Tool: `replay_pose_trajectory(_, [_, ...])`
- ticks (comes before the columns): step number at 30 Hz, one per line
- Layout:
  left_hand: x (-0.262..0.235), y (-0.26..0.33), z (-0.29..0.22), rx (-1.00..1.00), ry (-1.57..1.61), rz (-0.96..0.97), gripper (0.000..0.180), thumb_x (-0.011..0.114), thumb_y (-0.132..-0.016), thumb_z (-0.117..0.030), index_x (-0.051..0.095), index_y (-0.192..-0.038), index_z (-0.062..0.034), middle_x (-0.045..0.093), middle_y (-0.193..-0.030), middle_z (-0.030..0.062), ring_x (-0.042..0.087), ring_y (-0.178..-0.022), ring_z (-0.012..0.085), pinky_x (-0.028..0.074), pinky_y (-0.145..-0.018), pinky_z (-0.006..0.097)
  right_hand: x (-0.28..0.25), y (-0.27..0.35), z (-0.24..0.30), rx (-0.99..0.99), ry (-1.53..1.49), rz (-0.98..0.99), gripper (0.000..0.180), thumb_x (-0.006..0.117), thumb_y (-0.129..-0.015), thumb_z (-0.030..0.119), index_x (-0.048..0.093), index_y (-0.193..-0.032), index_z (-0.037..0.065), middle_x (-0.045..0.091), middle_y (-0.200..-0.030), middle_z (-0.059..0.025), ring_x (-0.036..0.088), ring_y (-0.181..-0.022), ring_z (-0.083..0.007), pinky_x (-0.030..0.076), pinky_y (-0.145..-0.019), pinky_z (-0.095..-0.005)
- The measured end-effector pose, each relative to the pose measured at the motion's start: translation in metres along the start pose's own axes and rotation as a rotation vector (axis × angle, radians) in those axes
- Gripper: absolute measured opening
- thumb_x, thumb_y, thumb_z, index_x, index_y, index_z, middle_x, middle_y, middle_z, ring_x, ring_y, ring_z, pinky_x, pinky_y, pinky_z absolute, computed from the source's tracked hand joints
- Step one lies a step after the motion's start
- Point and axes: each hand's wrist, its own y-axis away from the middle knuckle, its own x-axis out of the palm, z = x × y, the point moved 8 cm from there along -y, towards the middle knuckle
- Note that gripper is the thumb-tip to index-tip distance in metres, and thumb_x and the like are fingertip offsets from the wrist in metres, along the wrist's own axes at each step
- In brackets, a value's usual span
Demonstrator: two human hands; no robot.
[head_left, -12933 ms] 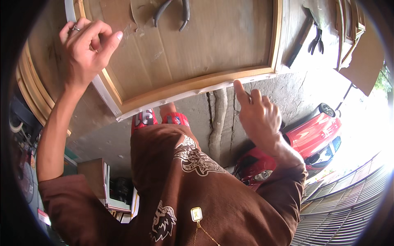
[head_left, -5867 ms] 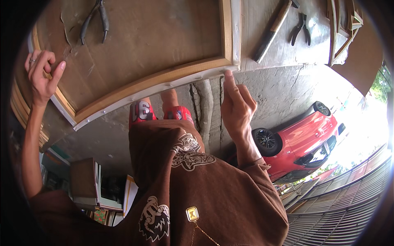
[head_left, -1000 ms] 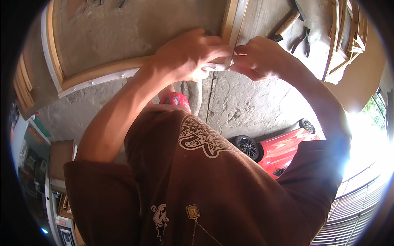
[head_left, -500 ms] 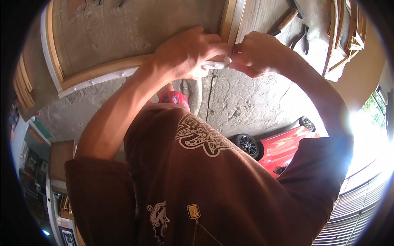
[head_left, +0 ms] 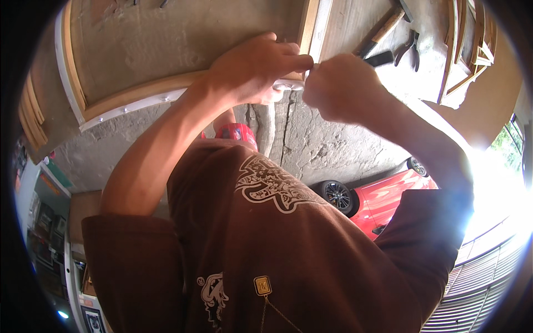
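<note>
A wooden frame (head_left: 145,90) with a white-edged rim, dotted with small shiny studs, lies across the work surface. At its corner, my left hand (head_left: 261,66) is closed, its fingers pressing on the rim and a bit of white material (head_left: 288,85). Right beside it, my right hand (head_left: 341,89) is a closed fist around a tool whose black end (head_left: 380,59) juts out on the far right side. The tool's other end is hidden by the fist near my left fingertips, so its exact kind does not show.
A wooden-handled hammer (head_left: 386,29) and dark pliers (head_left: 410,51) lie beyond my right hand. More wooden frames (head_left: 461,50) are stacked at right. Below is a cracked concrete floor (head_left: 327,133), with a red toy car (head_left: 388,197) on it.
My right hand has shifted slightly downward and turned from a pinch at the corner into a fist. A black tool end now sticks out behind it. My left hand stays at the corner.
</note>
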Motion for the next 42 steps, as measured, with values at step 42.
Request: replay_pose_trajectory(42, [0.004,-0.007,0.006,-0.176,0.050,0.073,0.072,0.075,-0.065,-0.007,0.044,-0.129,-0.0108,0.066,-0.085,0.0067,0.062,-0.079,0.0291,0.049,-0.082,0.039,0.010,-0.011,0.004,-0.009,-0.060,-0.242,0.010,0.066,-0.071,0.013,0.067,-0.081,0.010,0.065,-0.074,-0.0079,0.065,-0.057,-0.0242,0.052,-0.050,-0.0372])
